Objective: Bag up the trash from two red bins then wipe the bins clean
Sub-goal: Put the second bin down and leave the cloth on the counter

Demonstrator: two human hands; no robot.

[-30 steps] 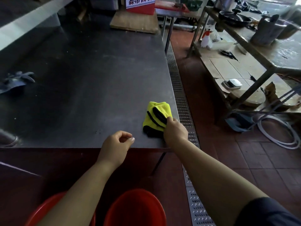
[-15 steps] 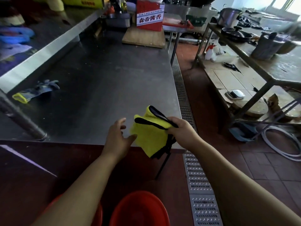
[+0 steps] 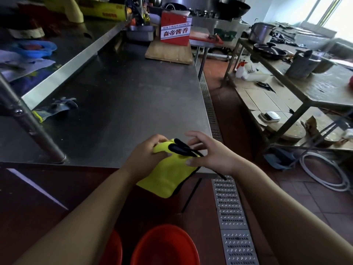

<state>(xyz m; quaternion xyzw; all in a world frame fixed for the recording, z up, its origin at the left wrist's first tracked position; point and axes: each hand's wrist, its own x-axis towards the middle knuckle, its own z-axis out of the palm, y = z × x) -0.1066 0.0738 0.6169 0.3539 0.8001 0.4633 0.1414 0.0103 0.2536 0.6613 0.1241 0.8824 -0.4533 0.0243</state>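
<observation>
Nearest, at the bottom edge: two red bins [image 3: 168,245] side by side on dark red tiled floor [image 3: 305,203], only their rims in view. Just right of them, a perforated metal drain grate [image 3: 233,217] running away alongside the bench. Beyond, a long steel bench [image 3: 124,104] with a grey glove [image 3: 57,108] lying at its left side, then a wooden board [image 3: 170,52] and a red box [image 3: 174,31] at the far end. Across the aisle to the right, a second, grimy bench [image 3: 315,87] with pots on top and a coiled white hose [image 3: 324,173] at its foot.

Both forearms reaching forward, hands meeting over the near bench edge. Left hand [image 3: 145,159] curled round the top of a yellow cloth [image 3: 168,175] – gripping it. Right hand [image 3: 212,155] pinching the cloth's black-trimmed edge between thumb and a finger, other fingers spread.

Cloth off the bench, hanging from both hands above the bins – long axis roughly vertical, black trim uppermost and pointing right, loose yellow end down.
</observation>
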